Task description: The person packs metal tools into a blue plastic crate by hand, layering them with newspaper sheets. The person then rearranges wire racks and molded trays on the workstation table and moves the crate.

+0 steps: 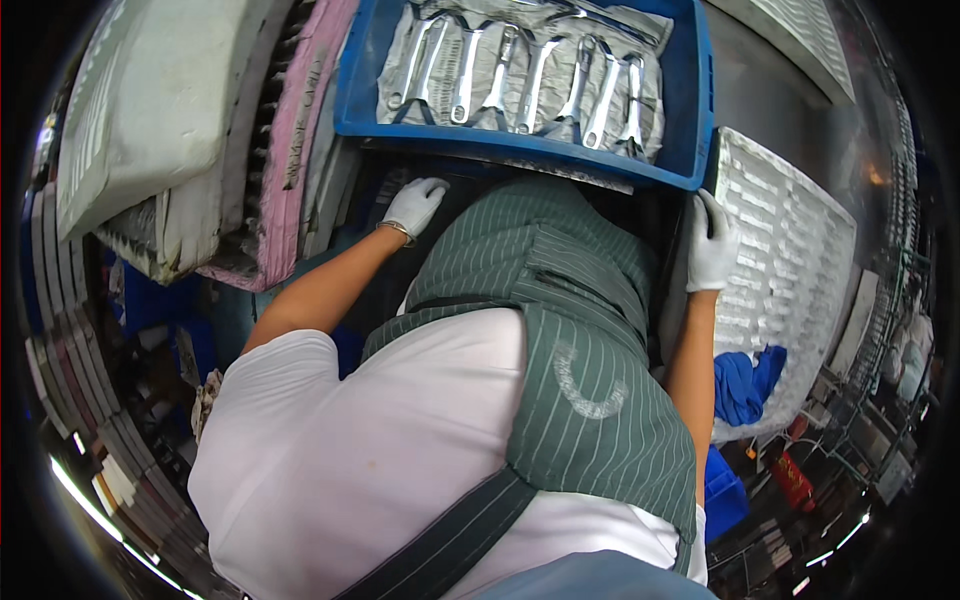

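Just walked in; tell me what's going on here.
A person in a green striped apron faces a blue plastic bin of shiny metal wrenches laid on pale grey lining. Neither hand visibly holds a wrench. The white-gloved left hand is on the bin's near side; the white-gloved right hand is by its near right corner, beside a white ribbed tray. Whether it touches the bin is unclear.

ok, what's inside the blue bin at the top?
Blue bin: shiny metal wrench-shaped pieces in a row on a pale lining. The lining covers whatever is beneath it, and the bin's far end is out of frame.
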Tool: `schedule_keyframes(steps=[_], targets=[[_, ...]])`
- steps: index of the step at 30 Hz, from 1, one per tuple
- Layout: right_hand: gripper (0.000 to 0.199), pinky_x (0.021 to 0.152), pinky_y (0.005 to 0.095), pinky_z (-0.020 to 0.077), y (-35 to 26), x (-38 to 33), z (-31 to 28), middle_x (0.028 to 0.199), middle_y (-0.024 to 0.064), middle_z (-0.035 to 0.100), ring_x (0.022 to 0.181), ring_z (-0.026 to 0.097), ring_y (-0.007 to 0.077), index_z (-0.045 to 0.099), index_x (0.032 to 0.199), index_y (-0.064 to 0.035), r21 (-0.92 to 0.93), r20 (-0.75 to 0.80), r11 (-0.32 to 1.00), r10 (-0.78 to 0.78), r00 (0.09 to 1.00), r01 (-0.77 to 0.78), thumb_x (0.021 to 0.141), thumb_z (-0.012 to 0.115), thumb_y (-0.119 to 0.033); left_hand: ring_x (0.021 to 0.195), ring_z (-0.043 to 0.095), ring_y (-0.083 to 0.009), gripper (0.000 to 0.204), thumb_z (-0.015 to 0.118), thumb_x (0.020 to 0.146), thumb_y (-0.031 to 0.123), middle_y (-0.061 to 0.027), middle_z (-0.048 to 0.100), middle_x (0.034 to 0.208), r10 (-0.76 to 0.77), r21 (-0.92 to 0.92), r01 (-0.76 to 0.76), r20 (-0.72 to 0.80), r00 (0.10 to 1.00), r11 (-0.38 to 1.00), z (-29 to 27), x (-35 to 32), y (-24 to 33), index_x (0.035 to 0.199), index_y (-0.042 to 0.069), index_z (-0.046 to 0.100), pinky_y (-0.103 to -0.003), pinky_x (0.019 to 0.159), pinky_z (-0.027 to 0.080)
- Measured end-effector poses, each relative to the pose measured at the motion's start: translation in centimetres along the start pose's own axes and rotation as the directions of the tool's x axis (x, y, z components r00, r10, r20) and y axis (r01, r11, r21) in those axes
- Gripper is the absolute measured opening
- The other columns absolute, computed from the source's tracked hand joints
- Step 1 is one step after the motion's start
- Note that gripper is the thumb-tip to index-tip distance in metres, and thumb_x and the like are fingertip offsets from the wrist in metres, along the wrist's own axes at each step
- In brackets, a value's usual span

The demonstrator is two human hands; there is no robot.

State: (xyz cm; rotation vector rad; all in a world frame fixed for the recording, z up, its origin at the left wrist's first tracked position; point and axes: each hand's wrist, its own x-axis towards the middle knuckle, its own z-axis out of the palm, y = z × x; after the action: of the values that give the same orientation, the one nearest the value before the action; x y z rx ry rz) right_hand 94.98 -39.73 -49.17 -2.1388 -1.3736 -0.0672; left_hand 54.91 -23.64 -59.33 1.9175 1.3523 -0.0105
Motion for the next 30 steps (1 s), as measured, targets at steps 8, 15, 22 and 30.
schedule_keyframes(steps=[8,15,22,30], targets=[[0.013,0.067,0.0376,0.0470,-0.1,0.5,-0.3,0.082,0.0110,0.066,0.074,0.062,0.0290,0.070,0.091,-0.0116,-0.010,-0.067,1.000,-0.025,0.997,0.024,0.081,0.067,-0.020,0.094,0.059,-0.0305,0.018,0.055,0.086,0.013,-0.0135,0.063,0.095,0.352,0.027,-0.354,-0.196,0.915,0.935,-1.2,-0.1,5.4,0.100,0.005,0.064,-0.037,0.084,0.045],[0.014,0.065,0.0398,0.0485,-1.3,0.6,-0.5,0.076,0.0117,0.066,0.072,0.062,0.0299,0.069,0.083,-0.0100,0.037,-0.110,0.999,0.008,0.994,-0.004,0.080,0.065,-0.023,0.078,0.057,-0.0283,0.023,0.064,0.076,0.002,-0.0102,0.062,0.086,0.673,0.306,-0.603,-0.421,0.608,0.736,-4.9,0.2,13.8,0.099,0.008,0.065,-0.038,0.070,0.044],[0.019,0.065,0.0397,0.0427,-0.8,0.0,-0.2,0.076,0.0058,0.062,0.073,0.059,0.0264,0.068,0.087,-0.0181,-0.130,-0.015,0.990,0.062,0.998,-0.063,0.084,0.058,-0.034,0.072,0.056,-0.0296,0.018,0.068,0.078,0.022,-0.0099,0.060,0.076,0.683,0.388,-0.586,-0.182,0.708,0.711,-6.1,5.4,15.4,0.088,0.008,0.066,-0.039,0.066,0.044],[0.015,0.065,0.0362,0.0450,-0.4,0.4,-1.2,0.078,0.0052,0.064,0.073,0.060,0.0263,0.069,0.087,-0.0160,-0.094,-0.081,0.992,0.074,0.994,-0.081,0.080,0.064,-0.028,0.074,0.060,-0.0330,0.040,0.062,0.079,0.047,-0.0152,0.062,0.075,0.637,0.431,-0.626,0.139,0.758,0.650,-4.6,7.3,18.9,0.087,0.008,0.069,-0.043,0.067,0.046]])
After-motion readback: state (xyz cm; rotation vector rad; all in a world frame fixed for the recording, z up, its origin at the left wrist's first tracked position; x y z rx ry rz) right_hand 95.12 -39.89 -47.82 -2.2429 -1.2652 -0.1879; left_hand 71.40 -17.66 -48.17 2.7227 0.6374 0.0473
